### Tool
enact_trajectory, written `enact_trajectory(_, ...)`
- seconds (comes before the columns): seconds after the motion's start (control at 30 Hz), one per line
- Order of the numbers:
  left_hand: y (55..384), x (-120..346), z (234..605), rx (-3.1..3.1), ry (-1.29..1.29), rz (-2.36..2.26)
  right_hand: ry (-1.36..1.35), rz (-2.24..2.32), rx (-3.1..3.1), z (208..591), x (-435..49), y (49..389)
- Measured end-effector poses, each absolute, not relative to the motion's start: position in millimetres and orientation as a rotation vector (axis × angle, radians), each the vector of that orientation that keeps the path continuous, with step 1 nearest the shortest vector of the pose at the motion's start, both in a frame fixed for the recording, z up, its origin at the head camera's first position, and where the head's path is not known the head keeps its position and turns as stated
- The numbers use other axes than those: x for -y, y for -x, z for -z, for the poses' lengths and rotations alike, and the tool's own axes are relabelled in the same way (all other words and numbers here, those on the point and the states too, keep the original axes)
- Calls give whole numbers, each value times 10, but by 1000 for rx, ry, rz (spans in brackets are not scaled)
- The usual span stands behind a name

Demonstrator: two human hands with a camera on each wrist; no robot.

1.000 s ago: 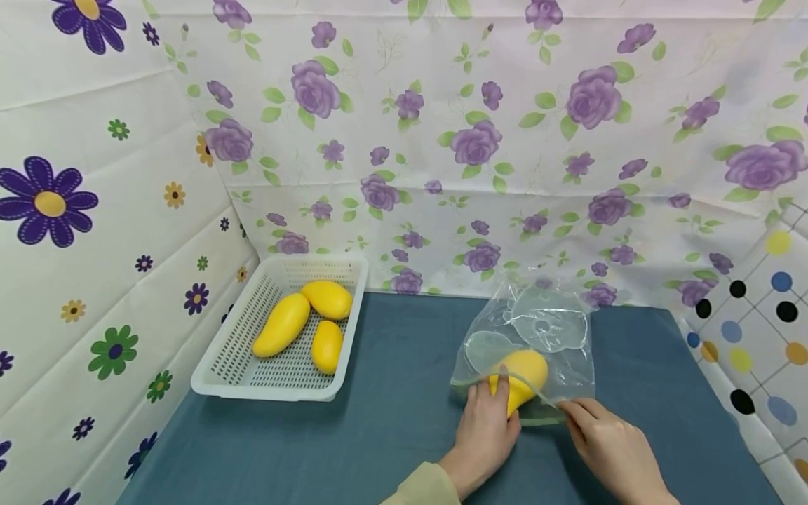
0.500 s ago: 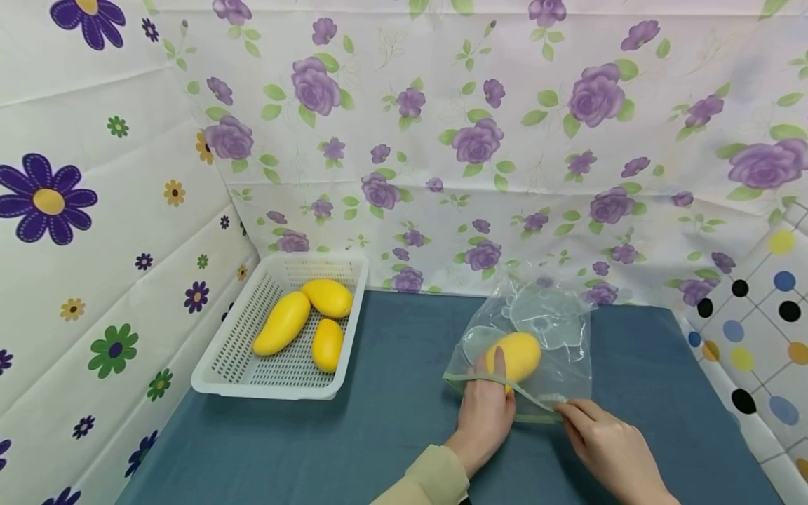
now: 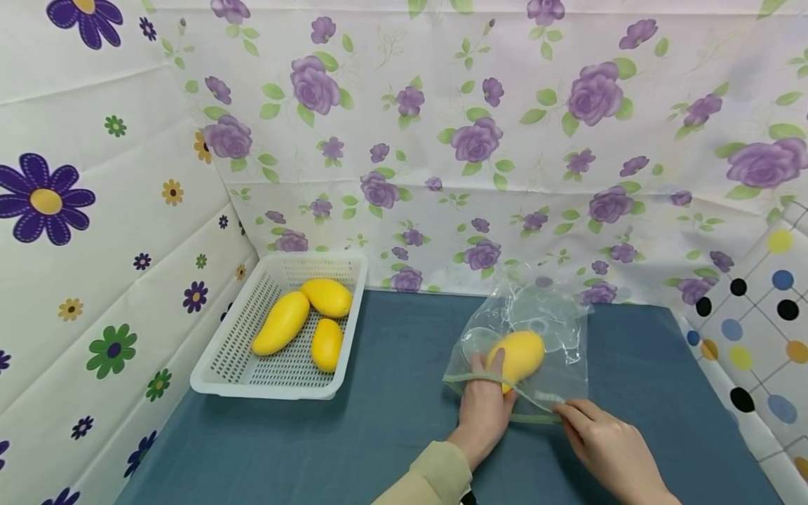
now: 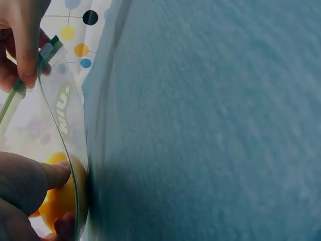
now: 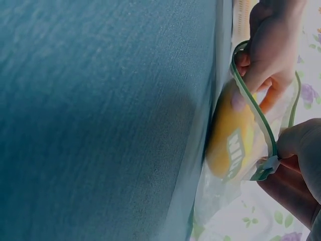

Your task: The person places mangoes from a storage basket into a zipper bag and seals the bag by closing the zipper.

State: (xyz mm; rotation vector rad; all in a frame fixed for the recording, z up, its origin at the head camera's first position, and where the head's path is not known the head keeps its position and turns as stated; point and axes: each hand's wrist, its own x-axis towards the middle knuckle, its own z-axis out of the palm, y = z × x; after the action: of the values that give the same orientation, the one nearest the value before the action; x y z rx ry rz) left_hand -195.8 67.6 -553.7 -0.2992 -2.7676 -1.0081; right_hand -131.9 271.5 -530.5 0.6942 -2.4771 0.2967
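The left hand [image 3: 485, 410] grips the mango [image 3: 524, 353] inside the clear bag [image 3: 571, 382], near the opening, while the right hand [image 3: 614, 443] pinches the bag's edge at one corner. Holding that corner taut should help; the mango is probably best slid deep before the grip loosens.

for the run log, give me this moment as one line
left hand: holds mango inside zip bag | right hand: pinches bag rim | white basket: three mangoes
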Motion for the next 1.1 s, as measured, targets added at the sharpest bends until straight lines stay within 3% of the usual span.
enact_trajectory(0.37,1922,-668,5527,2887,546,1370,-686,-298,2506,5302,-2711,1312)
enact_trajectory(1.1,1916,-601,5506,3002,741,1138,-689,-285,2512,5271,-2732,1321)
